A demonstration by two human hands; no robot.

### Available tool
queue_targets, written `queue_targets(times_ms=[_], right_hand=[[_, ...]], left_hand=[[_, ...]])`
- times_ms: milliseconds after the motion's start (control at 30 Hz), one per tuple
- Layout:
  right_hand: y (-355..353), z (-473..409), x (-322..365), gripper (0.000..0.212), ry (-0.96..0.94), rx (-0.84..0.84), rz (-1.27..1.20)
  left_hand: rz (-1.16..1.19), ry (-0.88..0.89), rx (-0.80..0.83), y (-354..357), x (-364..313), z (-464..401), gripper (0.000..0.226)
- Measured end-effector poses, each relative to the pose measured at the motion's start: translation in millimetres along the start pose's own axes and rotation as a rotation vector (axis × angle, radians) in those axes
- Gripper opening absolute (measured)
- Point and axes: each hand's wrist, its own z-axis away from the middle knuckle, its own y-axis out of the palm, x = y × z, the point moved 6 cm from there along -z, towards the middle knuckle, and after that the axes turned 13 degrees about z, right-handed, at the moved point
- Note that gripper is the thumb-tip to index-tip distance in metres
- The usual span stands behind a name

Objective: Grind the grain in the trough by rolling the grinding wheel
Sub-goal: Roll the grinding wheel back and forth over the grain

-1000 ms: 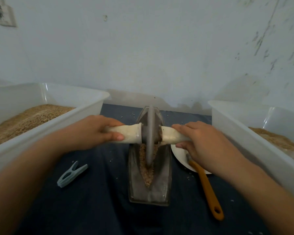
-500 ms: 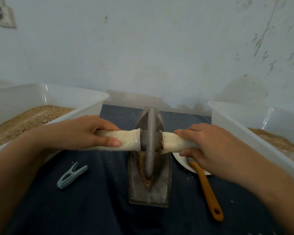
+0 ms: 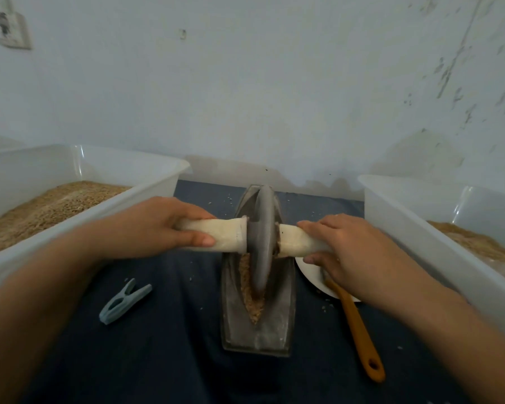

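**Wheel rolled away along the trough, grain exposed at the near end**

Rolled farther from me since a second ago, the grinding wheel (image 3: 262, 240) now stands upright over the far half of the trough (image 3: 257, 330), and both hands have gone out with it. I read this as the outward half of a grinding pass, with the return pull toward me still to come; the task looks well under way, not finished, since coarse grain (image 3: 252, 304) still lies in the groove on the near side of the wheel.

Taking the trough as my landmark and going left to right: well to its left sits a white tub (image 3: 146, 196) holding grain, and nearer, also left, a pale blue clothes peg (image 3: 124, 301) lies on the dark cloth (image 3: 172, 360). My left hand (image 3: 155, 225) is wrapped round the left end of the cream handle (image 3: 216, 236), fingers curled over the top and thumb beneath. In the trough itself the wheel's rim sits in the groove. My right hand (image 3: 347, 249) holds the handle's right end with fingers curled over it. Just right of the trough, a white plate (image 3: 311, 275) shows partly under that hand, with an orange-handled tool (image 3: 359, 330) lying across its edge. Farther right stands a second white tub (image 3: 414, 225), also holding grain.

I can read no brand, label or writing on anything in view
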Motion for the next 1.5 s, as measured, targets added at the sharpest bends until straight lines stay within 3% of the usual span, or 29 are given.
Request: queue_targets(times_ms=[67,167,300,467,533,700,767,867,933,1033,1100,1333,1400,1500], right_hand=[[-10.5,3.7,1.3,0.051,-0.045,0.019,-0.002],[-14.1,3.5,3.9,0.051,-0.040,-0.011,-0.010],[8.2,-10.5,-0.7,0.054,0.068,-0.044,-0.005],[25.5,-15.3,-7.8,0.055,0.132,-0.052,-0.038],[20.8,-11.7,-6.0,0.054,0.101,-0.050,-0.019],[-6.5,-0.7,-0.5,0.051,-0.042,0.038,-0.020],[-14.4,3.4,-1.7,0.050,-0.057,0.049,-0.067],[-13.0,1.2,0.9,0.051,-0.017,0.003,-0.072],[-0.7,-6.9,1.7,0.052,0.041,-0.039,-0.022],[17.9,-17.3,-3.0,0.053,0.124,-0.030,-0.042],[20.8,-15.8,-7.0,0.055,0.134,-0.014,-0.061],[-14.2,2.3,0.4,0.049,-0.052,0.010,-0.029],[-15.9,3.1,2.5,0.049,-0.045,0.009,-0.020],[-3.3,-2.0,3.4,0.051,0.025,-0.026,-0.005]], left_hand=[[0.073,-0.036,0.117,-1.0,-3.9,7.5,0.042],[0.088,-0.073,0.145,1.0,-2.1,8.5,0.044],[-0.068,-0.099,-0.042,4.9,9.5,-6.4,0.040],[-0.295,0.049,-0.272,7.8,3.5,-11.6,0.039],[-0.207,0.034,-0.233,5.5,2.6,-9.5,0.036],[0.030,-0.033,0.111,-0.2,-7.0,8.9,0.044],[0.096,-0.041,0.171,-1.2,-9.6,13.4,0.044],[0.052,-0.083,0.144,1.3,-1.7,8.5,0.045],[-0.046,-0.103,0.041,4.0,4.5,-1.1,0.035],[-0.243,-0.030,-0.174,7.5,4.2,-10.9,0.032],[-0.313,0.033,-0.220,8.6,0.7,-11.6,0.034],[0.038,-0.044,0.174,-1.8,-9.1,13.0,0.040],[0.033,-0.068,0.187,-1.5,-7.6,13.0,0.044],[-0.076,-0.103,0.056,2.7,2.7,-0.1,0.045]])
